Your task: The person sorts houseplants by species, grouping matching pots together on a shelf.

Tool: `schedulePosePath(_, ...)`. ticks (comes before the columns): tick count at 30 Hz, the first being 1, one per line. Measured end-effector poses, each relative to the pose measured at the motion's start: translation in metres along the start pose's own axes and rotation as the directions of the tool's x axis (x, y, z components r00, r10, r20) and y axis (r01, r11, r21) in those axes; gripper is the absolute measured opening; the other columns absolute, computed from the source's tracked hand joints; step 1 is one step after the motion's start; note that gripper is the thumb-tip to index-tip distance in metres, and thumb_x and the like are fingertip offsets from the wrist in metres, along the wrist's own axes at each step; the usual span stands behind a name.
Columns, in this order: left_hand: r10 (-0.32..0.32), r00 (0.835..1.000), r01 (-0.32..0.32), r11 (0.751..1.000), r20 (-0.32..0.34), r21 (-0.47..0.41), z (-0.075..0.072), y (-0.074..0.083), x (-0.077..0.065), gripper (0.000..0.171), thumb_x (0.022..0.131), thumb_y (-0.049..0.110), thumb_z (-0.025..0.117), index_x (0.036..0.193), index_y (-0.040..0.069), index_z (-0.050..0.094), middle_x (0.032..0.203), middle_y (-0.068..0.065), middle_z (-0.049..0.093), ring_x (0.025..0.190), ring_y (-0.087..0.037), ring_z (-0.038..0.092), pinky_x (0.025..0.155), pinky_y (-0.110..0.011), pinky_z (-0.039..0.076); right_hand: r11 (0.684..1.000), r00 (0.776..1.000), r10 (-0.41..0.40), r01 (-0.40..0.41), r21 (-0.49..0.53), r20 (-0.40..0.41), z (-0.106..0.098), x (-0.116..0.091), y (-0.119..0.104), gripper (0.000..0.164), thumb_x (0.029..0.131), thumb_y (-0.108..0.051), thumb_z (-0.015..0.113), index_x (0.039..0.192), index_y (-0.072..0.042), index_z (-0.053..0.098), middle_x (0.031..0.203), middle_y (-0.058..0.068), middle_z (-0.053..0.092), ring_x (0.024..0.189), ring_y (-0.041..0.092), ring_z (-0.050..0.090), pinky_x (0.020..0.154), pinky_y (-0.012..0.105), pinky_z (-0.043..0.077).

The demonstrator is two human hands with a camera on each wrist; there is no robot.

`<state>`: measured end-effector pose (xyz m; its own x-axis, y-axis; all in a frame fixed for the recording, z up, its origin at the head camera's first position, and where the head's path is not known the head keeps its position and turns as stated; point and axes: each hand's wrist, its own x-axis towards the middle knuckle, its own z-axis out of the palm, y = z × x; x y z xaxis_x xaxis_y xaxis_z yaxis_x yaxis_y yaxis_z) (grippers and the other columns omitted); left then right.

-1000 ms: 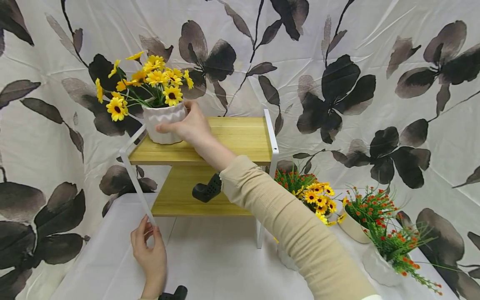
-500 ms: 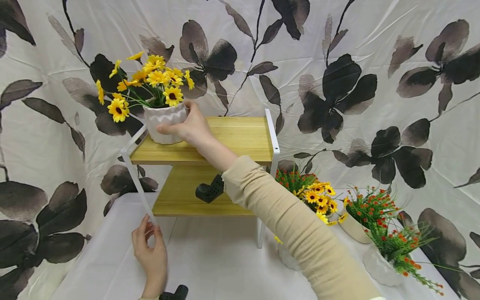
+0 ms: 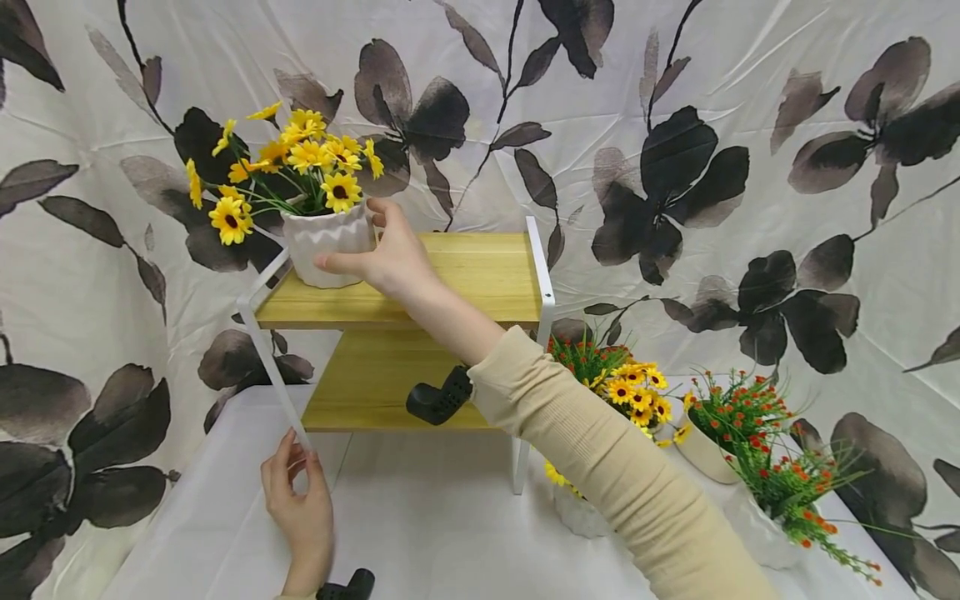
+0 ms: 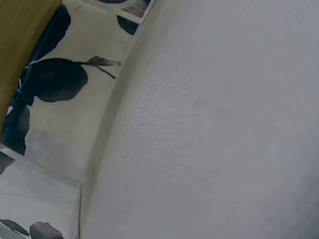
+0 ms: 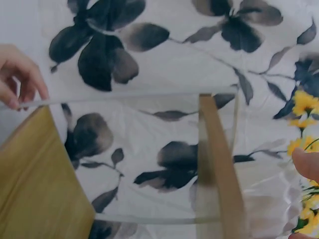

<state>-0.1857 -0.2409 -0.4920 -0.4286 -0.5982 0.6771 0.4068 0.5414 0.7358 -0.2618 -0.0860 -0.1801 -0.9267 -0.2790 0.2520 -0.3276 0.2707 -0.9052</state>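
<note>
On the upper wooden board of a small two-tier shelf [image 3: 480, 279], at its left end, stands a white wavy flowerpot [image 3: 322, 246] with yellow artificial flowers [image 3: 307, 158]. My right hand [image 3: 397, 254] is at the pot's right side, its fingers spread and loosened, the thumb in front of the pot. Whether any fingertip still touches it, I cannot tell. Below, my left hand [image 3: 300, 500] pinches the shelf's white left front leg [image 3: 273, 375] between thumb and fingers. The right wrist view shows the pot [image 5: 264, 194] beside a thumb [image 5: 306, 164]; the left wrist view has no hand.
Several potted artificial plants stand on the white-covered table right of the shelf, among them yellow flowers [image 3: 637, 396] and red-flowered greenery [image 3: 750, 417]. The lower wooden board [image 3: 360, 383] sits beneath the upper one. A floral cloth [image 3: 495, 108] hangs behind.
My right hand has loosened from the flowerpot and drawn slightly right, its fingers spreading; the right forearm has shifted right and down. Pot and left hand stay in place.
</note>
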Motion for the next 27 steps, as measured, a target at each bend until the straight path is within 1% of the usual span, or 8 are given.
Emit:
schedulePosePath(3,-0.005,1.000,0.005,1.000,0.004,0.011,0.000,-0.001,0.000,0.045,0.087,-0.010,0.059,0.129,0.005,0.058,0.102,0.019,0.048,0.100,0.006,0.048,0.087,-0.008,0.042,1.000,1.000,-0.002,0.002,-0.015,0.005,-0.004,-0.009,-0.002,0.093,0.074,-0.029,0.082,0.150,-0.021,0.028,0.154,-0.002,0.035,0.140,0.018,0.038,0.112,0.034,0.039)
schedulePosePath(7,-0.009,1.000,0.009,1.000,0.002,0.014,0.001,-0.003,0.000,0.045,0.087,-0.010,0.059,0.129,0.005,0.058,0.102,0.017,0.048,0.100,0.006,0.048,0.087,-0.008,0.042,1.000,1.000,-0.009,0.009,-0.006,0.020,-0.010,-0.021,-0.001,0.092,0.075,-0.031,0.081,0.150,-0.025,0.028,0.154,-0.003,0.033,0.141,0.018,0.035,0.111,0.036,0.040)
schedulePosePath(13,0.004,1.000,-0.004,1.000,-0.012,-0.002,0.002,-0.005,0.000,0.045,0.086,-0.011,0.060,0.128,0.004,0.059,0.102,0.013,0.050,0.100,0.003,0.049,0.087,-0.008,0.042,0.996,0.999,-0.018,0.015,0.083,0.035,-0.021,-0.039,0.005,0.088,0.077,-0.029,0.080,0.148,-0.026,0.028,0.153,-0.004,0.032,0.143,0.017,0.032,0.112,0.039,0.040)
schedulePosePath(17,0.008,1.000,-0.008,1.000,-0.013,-0.005,0.002,-0.005,0.000,0.045,0.086,-0.011,0.060,0.128,0.004,0.059,0.102,0.014,0.050,0.100,0.004,0.049,0.087,-0.008,0.043,0.985,0.998,-0.052,0.044,0.165,0.043,-0.031,-0.052,0.009,0.084,0.078,-0.026,0.079,0.147,-0.024,0.031,0.151,-0.004,0.034,0.143,0.016,0.032,0.115,0.043,0.035)
schedulePosePath(20,-0.005,1.000,0.005,1.000,-0.006,0.005,0.002,-0.003,0.000,0.045,0.087,-0.010,0.060,0.129,0.005,0.058,0.102,0.015,0.049,0.100,0.005,0.048,0.087,-0.008,0.042,0.976,0.995,-0.085,0.074,0.207,0.046,-0.038,-0.062,0.012,0.081,0.080,-0.023,0.077,0.147,-0.022,0.032,0.151,-0.006,0.036,0.142,0.015,0.033,0.119,0.040,0.028)
schedulePosePath(23,-0.021,1.000,0.020,1.000,0.002,0.014,0.001,-0.001,-0.001,0.045,0.088,-0.009,0.059,0.130,0.006,0.058,0.102,0.015,0.049,0.100,0.005,0.048,0.087,-0.008,0.042,0.969,0.991,-0.121,0.107,0.224,0.049,-0.047,-0.072,0.016,0.077,0.081,-0.020,0.075,0.146,-0.020,0.034,0.149,-0.007,0.038,0.141,0.013,0.035,0.121,0.034,0.025)
schedulePosePath(24,-0.025,1.000,0.025,1.000,0.005,0.015,0.001,-0.001,-0.001,0.045,0.088,-0.009,0.059,0.130,0.006,0.057,0.102,0.014,0.049,0.100,0.004,0.048,0.087,-0.008,0.042,0.967,0.990,-0.131,0.117,0.228,0.049,-0.050,-0.075,0.018,0.077,0.081,-0.019,0.075,0.146,-0.020,0.034,0.149,-0.007,0.039,0.141,0.012,0.035,0.121,0.031,0.024)
schedulePosePath(27,-0.029,1.000,0.028,1.000,0.008,0.011,0.001,-0.001,-0.001,0.044,0.088,-0.009,0.058,0.130,0.005,0.057,0.101,0.013,0.049,0.099,0.001,0.049,0.087,-0.009,0.042,0.962,0.986,-0.158,0.142,0.235,0.049,-0.059,-0.086,0.023,0.075,0.081,-0.016,0.075,0.145,-0.020,0.035,0.148,-0.006,0.042,0.140,0.012,0.037,0.120,0.030,0.026)
